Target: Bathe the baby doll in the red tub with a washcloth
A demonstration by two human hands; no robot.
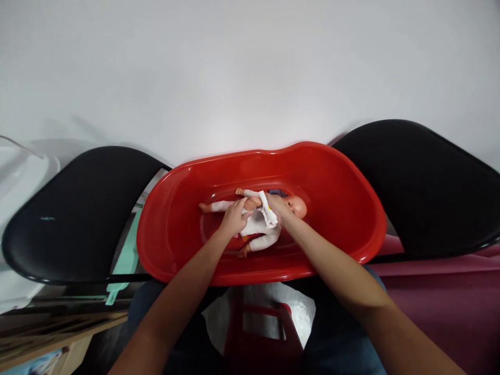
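A baby doll (pixel 297 207) in white clothing lies on its back inside a red tub (pixel 344 198), its head toward the right and its feet toward the left. My left hand (pixel 234 216) is closed at the doll's raised bare leg, over its middle. Beside it, my right hand (pixel 278 207) is at the doll's chest, by a bunched white cloth (pixel 269 211); its fingertips are mostly hidden behind the cloth. One doll arm stretches toward the near side of the tub. Something dark shows behind the doll's neck.
Black chairs stand left (pixel 74 213) and right (pixel 422 187) of the tub. Behind is a pale wall (pixel 250 73). A red stool (pixel 261 333) is below, between my legs. Pink cloth (pixel 441 307) lies at the lower right, and a green plastic item (pixel 127 252) at the left.
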